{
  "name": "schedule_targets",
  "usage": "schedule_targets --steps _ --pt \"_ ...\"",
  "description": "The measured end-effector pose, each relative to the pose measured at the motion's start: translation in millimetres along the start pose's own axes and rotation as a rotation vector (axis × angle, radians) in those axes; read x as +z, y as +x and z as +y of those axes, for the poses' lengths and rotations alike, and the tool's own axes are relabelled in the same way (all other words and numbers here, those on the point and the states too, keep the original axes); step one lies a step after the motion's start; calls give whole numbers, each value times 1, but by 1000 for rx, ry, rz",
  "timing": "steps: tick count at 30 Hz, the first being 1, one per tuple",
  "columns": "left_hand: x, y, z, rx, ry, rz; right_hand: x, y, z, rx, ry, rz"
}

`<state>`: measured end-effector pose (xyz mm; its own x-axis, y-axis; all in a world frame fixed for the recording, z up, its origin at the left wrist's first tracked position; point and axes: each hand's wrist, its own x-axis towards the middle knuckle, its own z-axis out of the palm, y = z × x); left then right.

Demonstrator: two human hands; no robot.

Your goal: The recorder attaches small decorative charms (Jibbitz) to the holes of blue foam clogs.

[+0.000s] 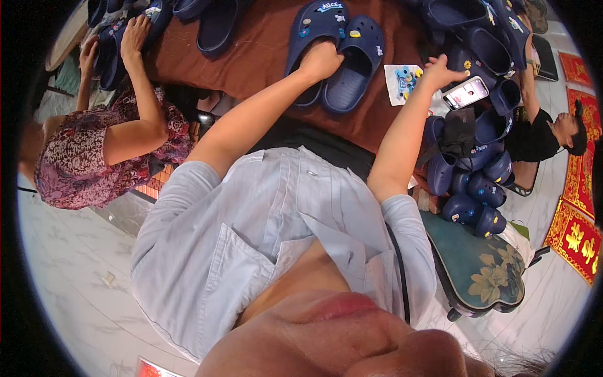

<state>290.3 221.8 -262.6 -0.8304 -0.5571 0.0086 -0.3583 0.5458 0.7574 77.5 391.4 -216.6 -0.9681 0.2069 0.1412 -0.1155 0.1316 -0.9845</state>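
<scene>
Seen from above, a pair of navy-blue, foam-looking clogs with holes in their rounded toes lies on a brown cloth-covered table (257, 63), in front of the wearer. The left clog (321, 14) carries several small coloured charms; the right clog (347, 88), just beside it, has fewer. The wearer's left hand (320, 61) reaches into the left clog's opening; its fingers are partly hidden, so whether they grip cannot be told. The right hand (441, 72) has its thumb spread apart from its fingers, between a white packet of blue and yellow charms (399, 85) and a lit, pale-framed phone (466, 93).

The clogs look light, springy and hard to break, probably best steadied by the toe from inside. The charms look small and fiddly, likely easiest pinched by their edges.
</scene>
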Motion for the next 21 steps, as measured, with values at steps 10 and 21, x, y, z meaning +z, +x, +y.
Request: schedule_targets --steps 10,21 --pt "0 2 1 -5 -10 -12 -30 52 31 -42 146 7" --pt "3 5 3 -1 -27 -28 19 -33 -4 -281 -315 -354"
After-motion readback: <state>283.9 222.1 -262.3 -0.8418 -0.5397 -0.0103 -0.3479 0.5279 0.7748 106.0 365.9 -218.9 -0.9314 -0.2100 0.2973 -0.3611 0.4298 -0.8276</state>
